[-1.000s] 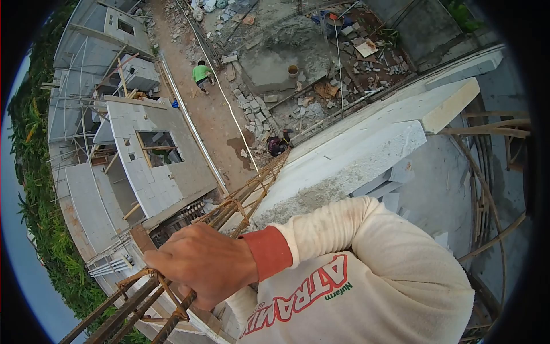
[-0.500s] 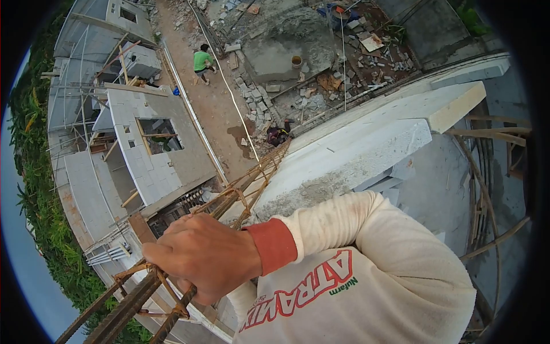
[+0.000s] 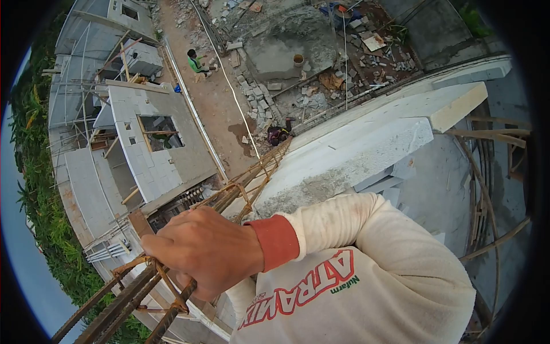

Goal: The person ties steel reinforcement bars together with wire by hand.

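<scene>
My right hand (image 3: 200, 249) is closed around a rusty rebar cage (image 3: 123, 304), its back turned up toward me. The cage is made of long ribbed bars tied with bent stirrups, and it runs from the lower left up past my hand toward the middle. Its far end (image 3: 269, 163) reaches beside a pale wall. A red cuff and a cream sleeve (image 3: 338, 223) cover my right arm, which crosses in front of my printed shirt. My fingertips are partly hidden under the hand. My left hand does not show.
A thick pale wall panel (image 3: 344, 155) with a rough edge stands at right. Far below are a dirt path (image 3: 197, 114), a person in green (image 3: 197, 63), a second person (image 3: 278, 135), rubble blocks (image 3: 255, 100) and a bucket (image 3: 298, 60). Unfinished block walls (image 3: 160, 166) rise at left.
My right hand keeps its grip, with the cage shifted slightly in view. Down on the path, the person in green has moved a little to the left and changed posture.
</scene>
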Demonstrator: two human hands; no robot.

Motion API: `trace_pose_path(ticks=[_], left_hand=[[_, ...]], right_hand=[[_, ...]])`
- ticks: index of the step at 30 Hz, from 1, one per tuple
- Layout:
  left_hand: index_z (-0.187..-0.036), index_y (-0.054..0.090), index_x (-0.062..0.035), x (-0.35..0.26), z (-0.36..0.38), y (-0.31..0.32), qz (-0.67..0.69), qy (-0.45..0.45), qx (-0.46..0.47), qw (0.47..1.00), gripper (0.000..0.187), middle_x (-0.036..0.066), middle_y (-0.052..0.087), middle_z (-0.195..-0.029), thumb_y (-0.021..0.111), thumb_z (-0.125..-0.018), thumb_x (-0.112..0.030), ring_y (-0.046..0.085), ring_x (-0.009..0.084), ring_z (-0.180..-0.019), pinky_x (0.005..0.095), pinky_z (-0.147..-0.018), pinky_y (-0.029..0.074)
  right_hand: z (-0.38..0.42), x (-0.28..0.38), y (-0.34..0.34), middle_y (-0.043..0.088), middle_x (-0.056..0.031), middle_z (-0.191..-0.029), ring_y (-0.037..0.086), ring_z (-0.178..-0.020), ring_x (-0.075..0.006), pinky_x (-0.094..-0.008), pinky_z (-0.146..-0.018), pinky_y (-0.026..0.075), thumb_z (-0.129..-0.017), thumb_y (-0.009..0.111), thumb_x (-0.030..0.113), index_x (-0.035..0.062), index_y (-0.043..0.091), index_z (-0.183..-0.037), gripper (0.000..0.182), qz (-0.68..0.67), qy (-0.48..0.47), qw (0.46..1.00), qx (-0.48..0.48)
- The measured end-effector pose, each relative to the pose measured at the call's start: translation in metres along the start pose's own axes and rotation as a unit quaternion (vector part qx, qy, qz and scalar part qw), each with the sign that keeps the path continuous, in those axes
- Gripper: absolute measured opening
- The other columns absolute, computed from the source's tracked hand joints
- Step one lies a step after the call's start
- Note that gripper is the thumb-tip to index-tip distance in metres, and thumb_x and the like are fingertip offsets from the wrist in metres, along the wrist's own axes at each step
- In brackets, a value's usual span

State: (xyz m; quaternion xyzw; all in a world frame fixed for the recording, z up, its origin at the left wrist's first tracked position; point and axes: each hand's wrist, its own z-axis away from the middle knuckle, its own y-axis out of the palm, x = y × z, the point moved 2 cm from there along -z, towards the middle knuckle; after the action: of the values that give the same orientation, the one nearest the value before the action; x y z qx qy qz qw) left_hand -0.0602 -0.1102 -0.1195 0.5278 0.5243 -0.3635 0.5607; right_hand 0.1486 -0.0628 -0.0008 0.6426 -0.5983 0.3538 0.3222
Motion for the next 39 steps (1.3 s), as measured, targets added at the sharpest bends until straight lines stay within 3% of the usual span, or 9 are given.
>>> trace_pose_path(ticks=[11, 19, 28, 32, 35, 36, 39], left_hand=[[-0.117, 0.058, -0.0017, 0.009, 0.001, 0.003, 0.013, 0.004, -0.001, 1.000, 0.021, 0.010, 0.065, -0.115, 0.056, -0.106, -0.019, 0.063, 0.0190, -0.104, 0.0360, -0.092, 0.053], [-0.117, 0.058, -0.0015, 0.019, -0.002, 0.009, 0.033, 0.005, -0.003, 0.999, 0.021, 0.010, 0.066, -0.115, 0.057, -0.106, -0.019, 0.063, 0.0192, -0.105, 0.0363, -0.093, 0.053], [-0.117, 0.058, -0.0014, 0.029, -0.025, 0.012, 0.067, 0.027, 0.025, 0.997, 0.021, 0.010, 0.066, -0.116, 0.057, -0.106, -0.019, 0.063, 0.0195, -0.107, 0.0367, -0.094, 0.053], [-0.118, 0.058, -0.0013, 0.034, -0.035, 0.017, 0.086, 0.040, 0.039, 0.995, 0.021, 0.010, 0.066, -0.116, 0.057, -0.106, -0.020, 0.063, 0.0196, -0.107, 0.0369, -0.095, 0.053], [-0.118, 0.058, -0.0013, 0.034, -0.040, 0.022, 0.080, 0.058, 0.028, 0.995, 0.022, 0.010, 0.066, -0.116, 0.057, -0.107, -0.020, 0.063, 0.0197, -0.107, 0.0370, -0.095, 0.053], [-0.113, 0.058, -0.0016, 0.030, -0.044, 0.026, 0.058, 0.060, 0.017, 0.996, 0.020, 0.008, 0.063, -0.109, 0.056, -0.107, -0.021, 0.060, 0.0174, -0.100, 0.0350, -0.090, 0.052], [-0.100, 0.056, -0.0028, 0.023, -0.043, 0.037, -0.007, 0.061, -0.040, 0.997, 0.025, 0.003, 0.056, -0.088, 0.053, -0.110, -0.025, 0.052, 0.0108, -0.076, 0.0288, -0.074, 0.048]], right_hand=[[-0.003, 0.005, -0.007, 0.053, -0.0085, -0.069, 0.057, -0.057, -0.0363, -0.0457, -0.048, 0.042, -0.055, 0.067, 0.004, 0.0016, 0.051, -0.099, 0.047, -0.014, -0.016, 1.000, -0.019], [-0.003, 0.007, -0.006, 0.056, -0.0066, -0.070, 0.057, -0.057, -0.0360, -0.0443, -0.049, 0.043, -0.057, 0.068, 0.003, 0.0017, 0.051, -0.100, 0.046, 0.003, -0.002, 1.000, -0.014], [-0.006, 0.008, 0.000, 0.051, -0.0069, -0.061, 0.056, -0.055, -0.0336, -0.0407, -0.052, 0.045, -0.076, 0.074, 0.013, -0.0003, 0.053, -0.099, 0.034, 0.041, -0.013, 0.998, -0.048], [-0.007, 0.008, -0.005, 0.052, -0.0084, -0.061, 0.051, -0.052, -0.0339, -0.0399, -0.052, 0.043, -0.078, 0.077, 0.019, 0.0003, 0.058, -0.105, 0.038, 0.038, -0.023, 0.998, -0.047], [-0.009, 0.005, -0.009, 0.050, -0.0104, -0.063, 0.048, -0.052, -0.0336, -0.0394, -0.052, 0.042, -0.076, 0.082, 0.025, 0.0018, 0.058, -0.100, 0.041, 0.038, -0.048, 0.997, -0.046], [-0.009, 0.006, -0.010, 0.048, -0.0112, -0.064, 0.044, -0.052, -0.0327, -0.0387, -0.051, 0.040, -0.074, 0.086, 0.029, 0.0025, 0.056, -0.096, 0.045, 0.059, -0.044, 0.995, -0.060], [-0.008, 0.008, -0.012, 0.044, -0.0102, -0.063, 0.042, -0.052, -0.0267, -0.0367, -0.051, 0.036, -0.075, 0.082, 0.021, 0.0027, 0.053, -0.093, 0.039, 0.085, -0.054, 0.992, -0.075]])
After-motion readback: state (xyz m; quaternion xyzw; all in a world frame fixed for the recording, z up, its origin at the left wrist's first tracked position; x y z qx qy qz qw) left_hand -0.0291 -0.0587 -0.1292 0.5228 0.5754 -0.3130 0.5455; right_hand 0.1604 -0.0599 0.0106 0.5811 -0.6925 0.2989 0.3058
